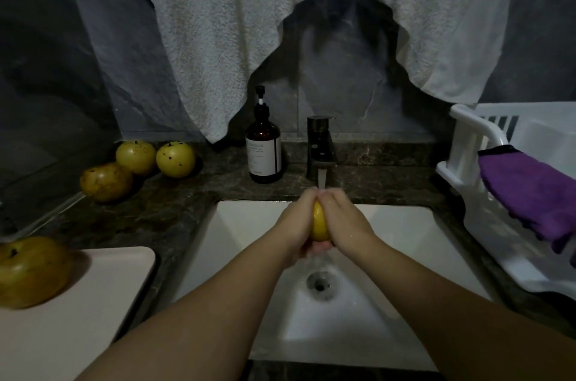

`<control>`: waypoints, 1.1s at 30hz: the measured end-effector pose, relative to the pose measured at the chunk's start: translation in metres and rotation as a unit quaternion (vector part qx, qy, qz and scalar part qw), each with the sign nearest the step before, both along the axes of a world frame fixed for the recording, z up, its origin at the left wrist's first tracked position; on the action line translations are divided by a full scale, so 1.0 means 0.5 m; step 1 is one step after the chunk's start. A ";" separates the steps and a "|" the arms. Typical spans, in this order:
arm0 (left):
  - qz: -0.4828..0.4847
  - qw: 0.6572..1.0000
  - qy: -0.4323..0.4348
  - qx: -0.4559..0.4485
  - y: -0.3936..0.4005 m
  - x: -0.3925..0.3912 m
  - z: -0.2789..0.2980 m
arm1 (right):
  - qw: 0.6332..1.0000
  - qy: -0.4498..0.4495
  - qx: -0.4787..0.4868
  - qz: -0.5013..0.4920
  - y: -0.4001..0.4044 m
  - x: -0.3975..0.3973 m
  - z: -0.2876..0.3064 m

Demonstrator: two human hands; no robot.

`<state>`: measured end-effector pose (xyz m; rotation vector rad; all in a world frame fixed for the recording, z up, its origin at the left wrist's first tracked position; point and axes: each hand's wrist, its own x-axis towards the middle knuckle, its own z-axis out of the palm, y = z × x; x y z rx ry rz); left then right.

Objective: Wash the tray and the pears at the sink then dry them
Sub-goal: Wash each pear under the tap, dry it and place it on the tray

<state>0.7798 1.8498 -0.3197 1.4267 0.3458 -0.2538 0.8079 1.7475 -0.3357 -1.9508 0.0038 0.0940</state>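
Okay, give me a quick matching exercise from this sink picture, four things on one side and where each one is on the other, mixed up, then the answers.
Things:
1. purple cloth
2. soap bottle
3. pear under the tap
4. pear at far left

Places:
A. on the pale tray
B. draped over the white rack
C. held between the left hand and right hand
D. standing on the counter left of the faucet

Pairs: 1-B, 2-D, 3-C, 4-A

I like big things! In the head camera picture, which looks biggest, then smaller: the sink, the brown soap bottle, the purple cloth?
1. sink
2. purple cloth
3. brown soap bottle
The cloth is partly cut off at the edge.
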 end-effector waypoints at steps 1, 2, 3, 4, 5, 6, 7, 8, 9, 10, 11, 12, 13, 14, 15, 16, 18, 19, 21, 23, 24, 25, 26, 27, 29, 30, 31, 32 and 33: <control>0.007 1.000 -0.010 0.019 0.000 0.004 -0.002 | 0.999 0.029 0.027 -0.005 0.002 0.000 0.006; 0.014 0.998 -0.027 0.048 0.000 0.010 -0.007 | 0.996 0.070 0.052 -0.008 0.003 -0.001 0.011; 0.019 0.996 -0.038 0.077 0.001 0.015 -0.011 | 0.994 0.087 0.064 -0.015 0.003 0.002 0.011; 0.020 0.995 -0.042 0.090 0.001 0.014 -0.010 | 0.996 0.070 0.052 -0.013 0.004 0.003 0.011; 0.017 0.996 -0.035 0.078 0.002 0.015 -0.011 | 0.999 0.031 0.027 -0.009 0.003 0.006 0.008; 0.008 0.998 -0.020 0.055 0.002 0.012 -0.009 | 1.000 -0.003 0.004 -0.011 -0.001 0.009 0.004; 0.002 0.999 -0.010 0.038 0.002 0.011 -0.009 | 1.000 -0.007 -0.005 -0.016 -0.003 0.008 0.002; -0.001 0.999 -0.013 0.049 0.002 0.012 -0.009 | 1.000 0.023 0.008 -0.017 -0.005 0.007 0.003; -0.003 0.995 -0.026 0.092 0.003 0.018 -0.014 | 0.997 0.072 0.030 -0.016 -0.004 0.002 0.007; -0.009 0.991 -0.039 0.131 0.004 0.020 -0.018 | 0.992 0.115 0.043 -0.011 -0.007 -0.001 0.007; -0.014 0.989 -0.044 0.143 0.003 0.018 -0.017 | 0.992 0.117 0.041 -0.009 -0.007 -0.001 0.006; -0.025 0.992 -0.030 0.117 0.004 0.013 -0.012 | 0.996 0.082 0.029 -0.010 -0.007 -0.001 0.006; -0.035 0.997 -0.009 0.074 0.007 0.012 -0.009 | 0.999 0.032 0.024 -0.014 -0.007 0.000 0.004; -0.047 0.998 0.009 0.043 0.010 0.008 -0.005 | 1.000 -0.004 0.019 -0.019 -0.007 0.001 0.004; -0.047 0.998 0.017 0.027 0.011 0.006 -0.002 | 0.999 -0.002 0.027 -0.021 -0.006 0.001 0.006; -0.036 0.999 0.009 0.033 0.010 0.008 -0.003 | 0.998 0.032 0.048 -0.024 -0.005 0.001 0.006; -0.013 0.988 -0.047 0.146 0.007 0.023 -0.020 | 0.986 0.136 0.094 -0.028 -0.003 -0.003 0.008; -0.004 0.979 -0.070 0.193 0.004 0.022 -0.020 | 0.982 0.154 0.102 -0.029 -0.002 -0.002 0.009; 0.000 0.986 -0.058 0.153 0.004 0.019 -0.016 | 0.989 0.105 0.101 -0.039 -0.001 0.000 0.012; -0.004 0.993 -0.029 0.117 0.006 0.020 -0.015 | 0.990 0.093 0.100 -0.040 -0.005 -0.005 0.015; -0.007 0.988 -0.040 0.147 0.006 0.023 -0.017 | 0.985 0.125 0.113 -0.032 -0.008 -0.008 0.012; -0.006 0.982 -0.058 0.182 0.006 0.023 -0.019 | 0.976 0.172 0.130 -0.021 -0.012 -0.012 0.010; 0.000 0.976 -0.074 0.205 0.005 0.023 -0.022 | 0.970 0.197 0.145 -0.017 -0.015 -0.013 0.004; -0.001 0.978 -0.074 0.193 0.003 0.023 -0.021 | 0.973 0.181 0.145 -0.018 -0.013 -0.014 0.005; -0.002 0.992 -0.055 0.116 0.005 0.021 -0.016 | 0.988 0.084 0.125 -0.021 -0.005 -0.011 0.008; 0.001 0.995 -0.043 0.092 0.007 0.021 -0.014 | 0.991 0.053 0.124 -0.024 -0.003 -0.010 0.011; 0.006 0.995 -0.043 0.095 0.008 0.023 -0.016 | 0.991 0.056 0.118 -0.018 -0.003 -0.009 0.011; 0.005 0.990 -0.061 0.124 0.009 0.022 -0.017 | 0.988 0.088 0.125 -0.011 -0.005 -0.008 0.009; 0.004 0.983 -0.084 0.164 0.010 0.024 -0.022 | 0.981 0.137 0.139 -0.012 -0.009 -0.011 0.010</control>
